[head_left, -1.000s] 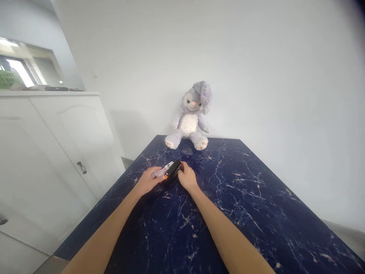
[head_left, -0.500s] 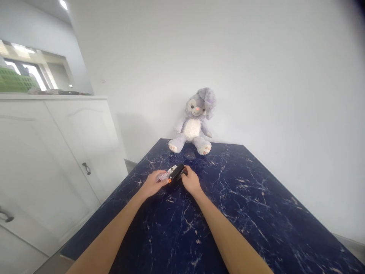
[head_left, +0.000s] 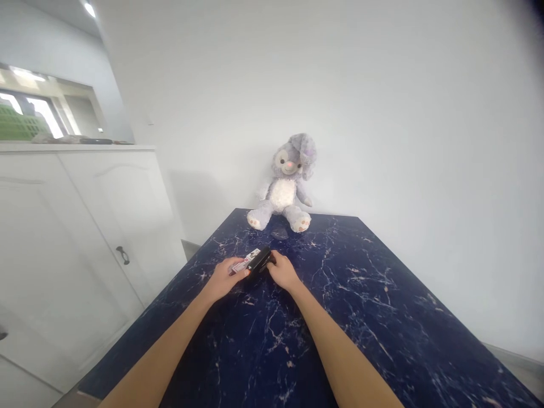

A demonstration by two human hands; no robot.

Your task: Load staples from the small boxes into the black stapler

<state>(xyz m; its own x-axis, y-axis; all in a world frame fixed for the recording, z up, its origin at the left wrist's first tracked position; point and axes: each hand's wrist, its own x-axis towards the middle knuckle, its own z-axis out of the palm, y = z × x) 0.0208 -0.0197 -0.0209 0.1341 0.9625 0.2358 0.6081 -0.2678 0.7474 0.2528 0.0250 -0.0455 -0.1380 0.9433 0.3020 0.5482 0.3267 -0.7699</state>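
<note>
Over the table, a small black oblong object (head_left: 260,259) is held between my two hands, tilted with its far end to the right. A white piece with red and black print (head_left: 245,263) lies along its left side; whether it is a label or a separate card, I cannot tell. My left hand (head_left: 222,279) is closed on the printed left side, thumb across the near end by a small orange spot. My right hand (head_left: 284,272) is closed with bent fingers at the black object's right side, on a dark part mostly hidden by the fingers.
The dark blue marbled table (head_left: 361,283) reaches to a white wall. A grey plush toy (head_left: 284,192) sits at its far edge, against the wall, with a small dark item (head_left: 279,233) between its feet. White cabinets (head_left: 97,226) stand on the left.
The whole view has shifted slightly, with the toy and table a little further left and lower. Both hands keep their hold on the black object; less of the orange spot shows.
</note>
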